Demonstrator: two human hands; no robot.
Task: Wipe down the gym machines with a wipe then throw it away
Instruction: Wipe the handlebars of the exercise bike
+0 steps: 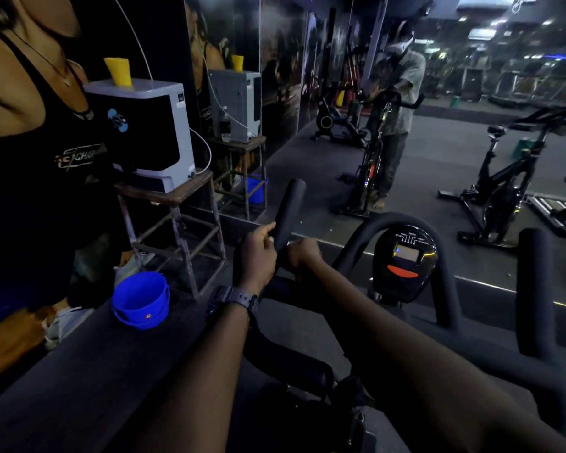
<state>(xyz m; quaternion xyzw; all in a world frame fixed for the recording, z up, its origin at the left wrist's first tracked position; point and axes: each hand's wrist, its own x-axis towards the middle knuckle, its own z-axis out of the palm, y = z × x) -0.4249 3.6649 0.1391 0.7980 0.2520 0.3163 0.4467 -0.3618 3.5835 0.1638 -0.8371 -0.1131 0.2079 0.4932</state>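
Close to me, both my arms reach out over the black exercise bike (307,364). My left hand (255,256) has a dark watch (234,297) on the wrist, and its fingers are curled around the bottom of the left handlebar grip (288,212), a padded black bar that sticks up and leans a bit to the right. My right hand (303,256) is just to the right of that grip, touching it, with fingers curled in tight. I cannot tell if the wipe is inside that hand (it is too dark and nothing white shows).

Right of the grip sits the little bike screen (406,261), with a gray window and an orange button under it. A curved black bar goes over its top. Further right of the grip stands the other handlebar grip (535,289), straight up.

Left of the grip and lower down, a blue bucket (141,299) sits on the dark floor. Behind the bucket is a rusty metal stool (177,223) with a gray and black box machine (144,132) on top. A yellow cup (118,70) stands on the box.

Far left of the grip is a wall picture of a person in a black top (30,142).

Past the grip is a big mirror (406,125). In the mirror I see a person standing at a bike, and more bikes far back.
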